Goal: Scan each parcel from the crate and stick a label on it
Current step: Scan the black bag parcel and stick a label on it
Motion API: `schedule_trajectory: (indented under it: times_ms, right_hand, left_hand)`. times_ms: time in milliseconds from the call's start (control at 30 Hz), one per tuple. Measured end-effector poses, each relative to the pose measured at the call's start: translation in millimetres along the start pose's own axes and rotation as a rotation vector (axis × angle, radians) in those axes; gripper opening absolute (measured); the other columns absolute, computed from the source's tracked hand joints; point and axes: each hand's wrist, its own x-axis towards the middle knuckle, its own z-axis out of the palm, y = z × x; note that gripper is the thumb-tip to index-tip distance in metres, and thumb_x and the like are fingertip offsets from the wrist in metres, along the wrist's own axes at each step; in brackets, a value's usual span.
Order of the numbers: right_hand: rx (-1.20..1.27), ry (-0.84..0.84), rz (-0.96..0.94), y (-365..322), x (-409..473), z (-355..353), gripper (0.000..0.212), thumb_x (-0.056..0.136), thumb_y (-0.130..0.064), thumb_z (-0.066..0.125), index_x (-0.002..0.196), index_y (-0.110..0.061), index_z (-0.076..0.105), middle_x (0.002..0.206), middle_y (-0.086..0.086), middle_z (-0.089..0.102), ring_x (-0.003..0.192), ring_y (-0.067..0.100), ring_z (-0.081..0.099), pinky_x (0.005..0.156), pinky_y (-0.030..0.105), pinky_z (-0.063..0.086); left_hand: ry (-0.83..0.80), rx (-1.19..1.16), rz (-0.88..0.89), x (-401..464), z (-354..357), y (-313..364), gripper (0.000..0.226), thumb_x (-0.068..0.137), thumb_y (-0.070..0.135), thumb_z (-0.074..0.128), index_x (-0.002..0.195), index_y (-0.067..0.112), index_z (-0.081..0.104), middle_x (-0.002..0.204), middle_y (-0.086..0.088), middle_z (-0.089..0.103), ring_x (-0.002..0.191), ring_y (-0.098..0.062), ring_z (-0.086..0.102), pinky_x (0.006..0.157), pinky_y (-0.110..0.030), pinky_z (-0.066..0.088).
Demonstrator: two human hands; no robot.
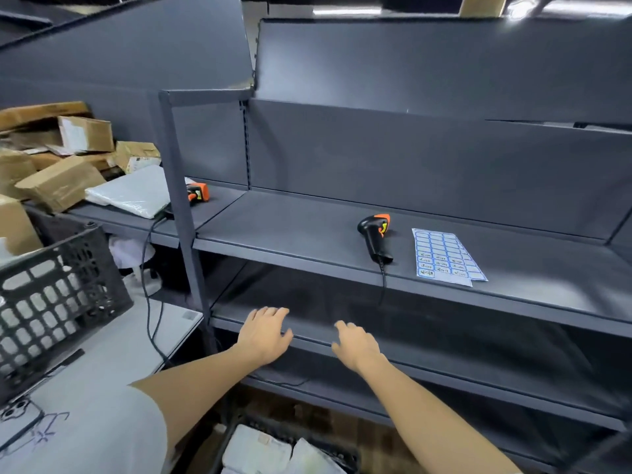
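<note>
Both the left hand (265, 333) and right hand (354, 345) hover empty with relaxed fingers, the parcel crate (246, 426) directly beneath them, the barcode scanner (375, 236) above-right, nearer the right hand.

Both hands reached over the lower shelf edge (444, 367), the left hand (265, 333) beside the right hand (355, 345). Beyond the right hand, one shelf up, lay the scanner (375, 236), the label sheet (444, 256) to its right. Below the hands stood a crate (239, 429) holding parcels (256, 449).
</note>
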Motion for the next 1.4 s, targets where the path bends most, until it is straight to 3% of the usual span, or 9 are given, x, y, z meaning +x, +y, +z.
schedule_trajectory:
  times_ms: [233,367,600,733,933,1100,1400]
  right_hand:
    - [0.04,0.012,0.111,-2.0,26.4,9.0,0.045,0.1,-0.025,0.04,0.143,-0.014,0.032,0.135,0.01,0.047,0.118,0.031,0.05,0.092,0.039,0.042]
    - [0.059,-0.019,0.174,-2.2,35.4,33.5,0.037,0.099,-0.025,0.039,0.134,-0.011,0.04,0.132,0.011,0.05,0.117,0.032,0.05,0.092,0.038,0.042]
    - [0.085,-0.165,0.234,3.2,48.3,103.9,0.05,0.099,-0.025,0.041,0.146,-0.013,0.03,0.143,0.01,0.043,0.129,0.029,0.043,0.104,0.037,0.037]
    - [0.109,-0.208,0.264,10.9,64.0,165.7,0.046,0.098,-0.026,0.042,0.142,-0.016,0.036,0.142,0.008,0.045,0.128,0.028,0.046,0.104,0.035,0.038]
    - [0.145,-0.341,0.351,29.1,88.9,288.7,0.035,0.097,-0.029,0.043,0.13,-0.019,0.048,0.129,0.007,0.057,0.119,0.027,0.054,0.095,0.034,0.044]
    - [0.15,-0.353,0.341,46.1,107.4,390.4,0.045,0.096,-0.027,0.045,0.139,-0.019,0.038,0.138,0.006,0.049,0.127,0.025,0.048,0.101,0.034,0.04]
    - [0.154,-0.256,0.427,74.2,135.6,532.1,0.047,0.094,-0.027,0.048,0.139,-0.02,0.037,0.137,0.004,0.046,0.126,0.024,0.046,0.104,0.04,0.041]
  left_hand:
    - [-0.021,0.014,0.096,47.1,12.3,-25.5,0.05,0.098,0.036,0.038,0.145,0.02,0.033,0.146,0.001,0.041,0.136,-0.017,0.033,0.115,-0.032,0.019]
    - [-0.021,0.006,0.143,69.6,24.7,-42.5,0.05,0.098,0.035,0.038,0.145,0.02,0.034,0.146,0.001,0.042,0.136,-0.017,0.034,0.115,-0.032,0.019]
    - [0.037,-0.011,0.17,93.7,63.2,-66.9,0.05,0.097,0.033,0.039,0.145,0.019,0.034,0.148,0.002,0.039,0.139,-0.018,0.03,0.117,-0.033,0.016]
    - [0.083,-0.008,0.173,113.0,101.1,-79.6,0.051,0.097,0.031,0.041,0.145,0.017,0.034,0.148,-0.001,0.038,0.14,-0.021,0.028,0.118,-0.034,0.015]
    - [0.077,-0.061,0.198,119.8,207.7,-94.5,0.044,0.093,0.027,0.048,0.136,0.014,0.048,0.132,-0.002,0.054,0.121,-0.023,0.048,0.102,-0.033,0.034]
    - [-0.091,-0.073,0.201,83.4,335.2,-105.5,0.041,0.093,0.031,0.045,0.132,0.02,0.051,0.12,0.001,0.057,0.11,-0.022,0.052,0.096,-0.031,0.035]
    - [-0.424,0.015,0.105,29.1,521.3,-149.2,0.048,0.095,0.038,0.034,0.141,0.024,0.038,0.138,0.003,0.047,0.127,-0.016,0.041,0.11,-0.029,0.024]
